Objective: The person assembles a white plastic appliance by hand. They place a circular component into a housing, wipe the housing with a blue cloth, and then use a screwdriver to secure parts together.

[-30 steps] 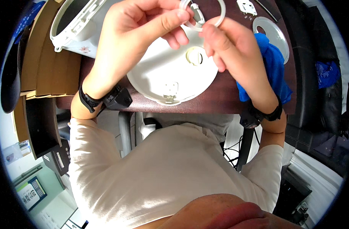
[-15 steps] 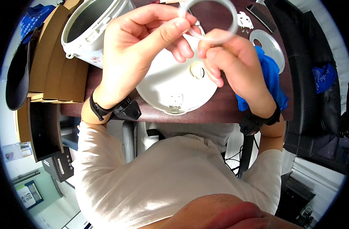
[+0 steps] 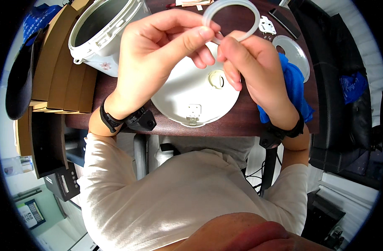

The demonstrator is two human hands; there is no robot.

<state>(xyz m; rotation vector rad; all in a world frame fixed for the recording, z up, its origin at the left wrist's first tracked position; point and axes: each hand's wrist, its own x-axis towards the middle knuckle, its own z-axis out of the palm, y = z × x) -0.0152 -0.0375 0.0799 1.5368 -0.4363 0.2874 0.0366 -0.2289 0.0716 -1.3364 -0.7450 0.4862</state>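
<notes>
A translucent white sealing ring is held up between my two hands, above the dark red table. My left hand pinches its left side between thumb and fingers. Closed on the ring's lower edge is my right hand, thumb on top. Below them lies a round white lid with a metal hinge plate near its front edge and a small round opening towards the right. The lid's far part is hidden by my hands.
A white pot-shaped appliance body stands at the back left, beside cardboard boxes. To the right lie a blue cloth, a clear disc, a white plastic part and a dark phone. A black sofa adjoins the table.
The ring has shifted slightly and now appears sharper, still pinched by both hands. My left hand has moved a little to the right. The lid and the appliance body stay put.
</notes>
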